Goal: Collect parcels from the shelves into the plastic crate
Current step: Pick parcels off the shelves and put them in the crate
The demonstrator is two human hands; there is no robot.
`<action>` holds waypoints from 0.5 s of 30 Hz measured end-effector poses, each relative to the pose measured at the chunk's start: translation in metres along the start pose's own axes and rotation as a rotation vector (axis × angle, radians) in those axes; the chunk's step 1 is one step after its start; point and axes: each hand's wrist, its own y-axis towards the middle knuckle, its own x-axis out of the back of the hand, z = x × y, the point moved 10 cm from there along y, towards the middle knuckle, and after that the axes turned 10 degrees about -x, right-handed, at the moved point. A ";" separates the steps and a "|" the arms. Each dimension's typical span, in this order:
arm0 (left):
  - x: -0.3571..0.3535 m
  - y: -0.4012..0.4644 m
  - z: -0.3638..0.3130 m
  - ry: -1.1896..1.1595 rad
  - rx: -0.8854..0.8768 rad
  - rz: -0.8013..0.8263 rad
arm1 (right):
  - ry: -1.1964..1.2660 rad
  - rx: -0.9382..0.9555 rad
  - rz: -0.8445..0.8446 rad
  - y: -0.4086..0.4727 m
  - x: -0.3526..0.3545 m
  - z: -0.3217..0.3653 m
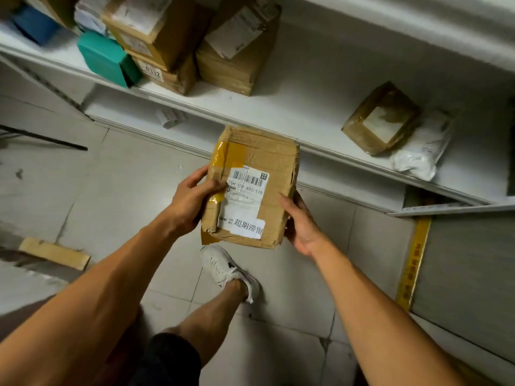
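I hold a worn brown cardboard parcel (267, 162) with yellow tape and a white barcode label over the tiled floor, just in front of the white shelf (306, 107). My left hand (192, 199) grips its left edge, thumb on the label. My right hand (302, 224) supports its right side and underside. On the shelf lie a small taped brown parcel (381, 118) and a white plastic mailer (420, 149) at the right. Stacked cardboard boxes (237, 48) and a teal box (107, 58) stand at the left. No plastic crate is in view.
My foot in a white shoe (228, 270) stands on the floor below the parcel. A flat piece of cardboard (55, 253) lies on the floor at the left. A lower shelf edge with a yellow strip (412, 263) is at the right.
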 end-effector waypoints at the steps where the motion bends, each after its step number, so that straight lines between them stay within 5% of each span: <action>1: -0.008 -0.002 0.006 0.007 0.014 0.016 | -0.028 0.004 -0.047 -0.003 0.012 -0.003; 15: -0.160 -0.027 0.121 0.271 0.263 0.388 | 0.370 0.010 -0.316 -0.070 0.179 -0.125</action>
